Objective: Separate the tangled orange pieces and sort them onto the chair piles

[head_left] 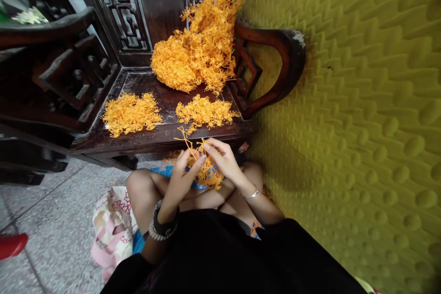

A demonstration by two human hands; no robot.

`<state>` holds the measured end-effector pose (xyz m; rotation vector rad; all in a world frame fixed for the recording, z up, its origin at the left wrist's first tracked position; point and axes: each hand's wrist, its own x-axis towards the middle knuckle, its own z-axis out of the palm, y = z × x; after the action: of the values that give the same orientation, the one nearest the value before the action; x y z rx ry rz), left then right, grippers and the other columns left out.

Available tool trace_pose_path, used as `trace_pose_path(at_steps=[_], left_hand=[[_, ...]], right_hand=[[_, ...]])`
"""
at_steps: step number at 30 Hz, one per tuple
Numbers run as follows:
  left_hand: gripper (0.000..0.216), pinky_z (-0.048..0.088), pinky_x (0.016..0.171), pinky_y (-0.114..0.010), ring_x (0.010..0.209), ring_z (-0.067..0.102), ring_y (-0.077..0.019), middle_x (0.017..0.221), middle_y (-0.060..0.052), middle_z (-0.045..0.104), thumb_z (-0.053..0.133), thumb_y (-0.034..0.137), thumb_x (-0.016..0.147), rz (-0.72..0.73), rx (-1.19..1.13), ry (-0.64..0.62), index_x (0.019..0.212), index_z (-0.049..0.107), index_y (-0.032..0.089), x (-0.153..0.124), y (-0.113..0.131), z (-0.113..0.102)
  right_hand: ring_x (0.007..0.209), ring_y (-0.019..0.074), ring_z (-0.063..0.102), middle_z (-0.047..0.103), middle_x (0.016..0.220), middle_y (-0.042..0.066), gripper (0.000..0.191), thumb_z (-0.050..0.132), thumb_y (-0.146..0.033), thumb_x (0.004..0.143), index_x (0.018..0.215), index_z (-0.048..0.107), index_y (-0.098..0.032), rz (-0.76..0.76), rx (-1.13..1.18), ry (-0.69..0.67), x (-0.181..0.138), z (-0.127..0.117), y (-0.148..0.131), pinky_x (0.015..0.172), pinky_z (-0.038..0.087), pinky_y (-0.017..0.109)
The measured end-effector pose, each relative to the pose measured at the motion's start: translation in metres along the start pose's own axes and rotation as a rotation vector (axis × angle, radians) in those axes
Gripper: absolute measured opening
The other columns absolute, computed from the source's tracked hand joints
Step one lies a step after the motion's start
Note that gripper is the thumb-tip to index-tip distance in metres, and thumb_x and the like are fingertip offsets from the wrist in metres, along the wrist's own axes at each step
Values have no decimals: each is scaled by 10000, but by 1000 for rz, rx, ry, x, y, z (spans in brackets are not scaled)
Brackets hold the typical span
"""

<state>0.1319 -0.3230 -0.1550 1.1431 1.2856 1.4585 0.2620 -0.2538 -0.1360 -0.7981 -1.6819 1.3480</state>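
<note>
In the head view, my left hand is closed on an orange branched strand, whose thin stems stick up past the fingertips. The fingers of my right hand pinch part of the same orange material, close beside the left. Below both hands, over my lap, lies a tangle of orange branched pieces. On the dark wooden chair seat in front of me are two small flat piles, a left pile and a right pile. A tall heap of the same pieces stands behind them.
A yellow padded wall rises close on my right, beside the chair's curved armrest. Another dark carved chair stands at left. A white and pink cloth bag lies on the speckled floor, with a red object at the left edge.
</note>
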Motion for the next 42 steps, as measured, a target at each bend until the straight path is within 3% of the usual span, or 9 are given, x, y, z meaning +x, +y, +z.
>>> trace_pose_path(at_steps=[4,8,14,20,23,27,32,39,42], left_hand=[[321,373,536,-226,553,453,-110,635,22,524,622,495,828,-199,-237,-208,770,586,181,0,-8,4],[346,302,425,-193,416,302,-53,528,85,382,628,511,816,-272,-374,-210,758,518,188,-3,-6,8],[372,263,395,-162,392,270,-36,495,108,288,607,497,842,-299,-411,-147,702,441,195,-15,-7,5],[321,307,407,-164,427,322,-46,553,78,402,666,425,801,-234,-476,12,702,468,193,-10,-7,-1],[281,392,473,-183,428,333,-59,515,90,362,629,379,837,-148,-481,107,704,458,201,-7,-6,-3],[323,451,564,-219,447,331,-65,504,91,349,581,368,880,72,-441,352,659,416,201,-4,-5,-9],[350,325,474,-191,440,315,-56,507,86,378,567,347,906,289,-288,573,644,393,193,-8,3,-13],[342,333,474,-205,421,326,-67,487,85,356,526,320,920,395,-196,646,630,391,200,-15,6,-16],[346,412,538,-222,485,422,-94,530,50,444,485,374,936,229,-119,487,637,475,199,-14,-5,-37]], right_hand=[[755,170,555,612,759,24,298,596,-455,868,741,678,-198,-6,7,79,-2,3,5,744,451,302],[836,181,607,665,828,39,258,601,-409,872,754,713,-209,-65,44,206,-1,3,8,824,480,326],[802,150,633,684,857,10,232,594,-441,855,870,697,-234,-177,205,793,18,-42,4,752,522,303],[635,141,602,630,687,-16,201,626,-443,839,833,698,-256,-41,256,495,19,-57,6,670,531,307],[614,140,578,616,733,-10,198,590,-443,855,840,666,-261,-48,318,626,17,-63,16,619,526,311],[690,168,598,620,814,23,206,564,-441,872,888,648,-254,-81,262,772,13,-78,26,576,519,317],[733,181,607,606,858,44,227,499,-441,916,947,628,-257,-129,215,805,-4,-68,20,582,530,326],[967,226,602,604,1038,77,240,477,-400,939,1096,604,-271,-330,-101,871,-15,-47,5,845,512,420],[825,197,608,604,879,45,244,440,-415,944,923,623,-255,-264,22,870,-8,-50,-6,798,512,396]])
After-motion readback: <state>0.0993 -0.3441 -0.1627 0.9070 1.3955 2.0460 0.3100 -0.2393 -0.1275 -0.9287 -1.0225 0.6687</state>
